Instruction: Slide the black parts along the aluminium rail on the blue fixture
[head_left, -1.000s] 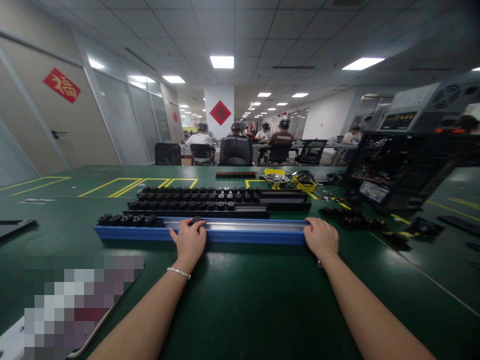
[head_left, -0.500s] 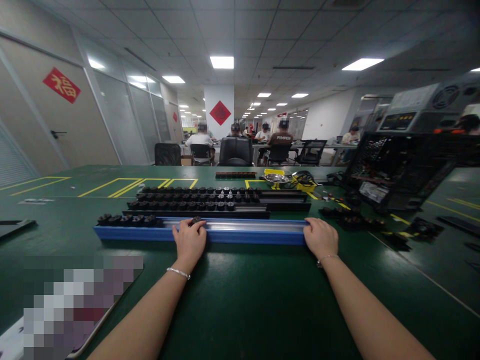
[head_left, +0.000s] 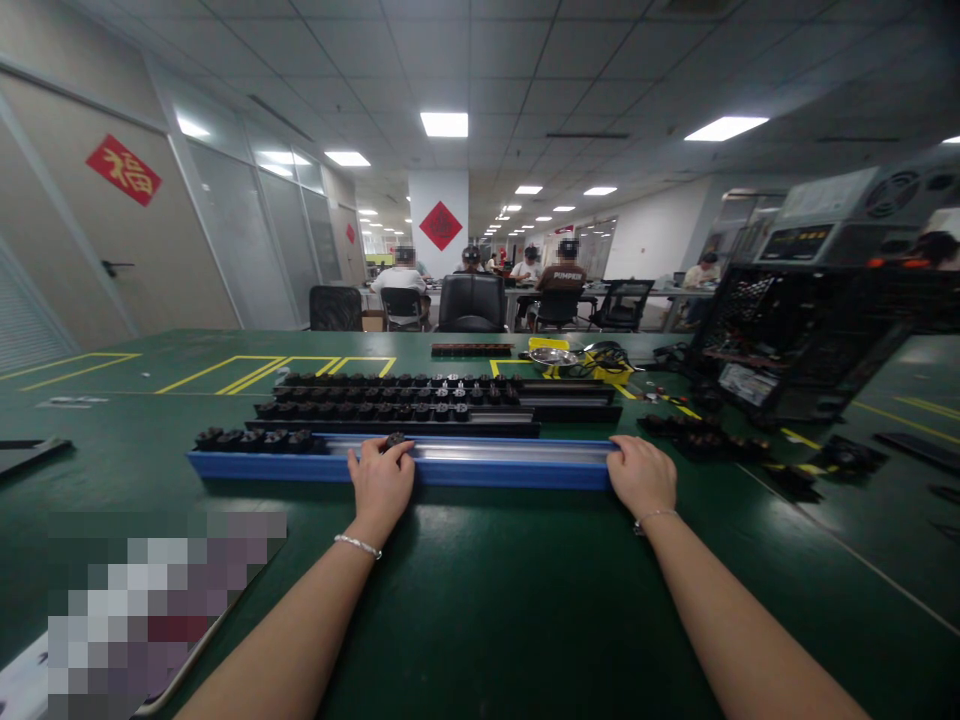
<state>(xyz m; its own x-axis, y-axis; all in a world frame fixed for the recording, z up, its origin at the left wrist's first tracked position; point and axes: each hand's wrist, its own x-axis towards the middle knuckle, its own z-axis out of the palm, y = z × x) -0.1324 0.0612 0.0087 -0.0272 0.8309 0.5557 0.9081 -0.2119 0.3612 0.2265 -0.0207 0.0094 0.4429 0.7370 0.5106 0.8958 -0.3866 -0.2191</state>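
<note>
A long blue rail [head_left: 487, 470] with a silver channel lies across the green table. Several small black parts [head_left: 255, 439] sit in its left end. My left hand [head_left: 381, 484] rests on the rail near its middle, fingers curled over the edge and touching one black part [head_left: 393, 440] in the channel. At the rail's right end, my right hand [head_left: 641, 476] grips with its fingers closed over the end. Behind the blue rail lie two black rails [head_left: 420, 400] filled with rows of the same black parts.
An open black computer case [head_left: 787, 340] stands at the right, with loose black parts [head_left: 697, 430] before it. A metal bowl [head_left: 551, 355] on a yellow tray sits behind. A blurred flat object lies at front left. People sit at desks far back.
My left hand has shifted slightly right along the rail with the black part. The right hand has stayed in place.
</note>
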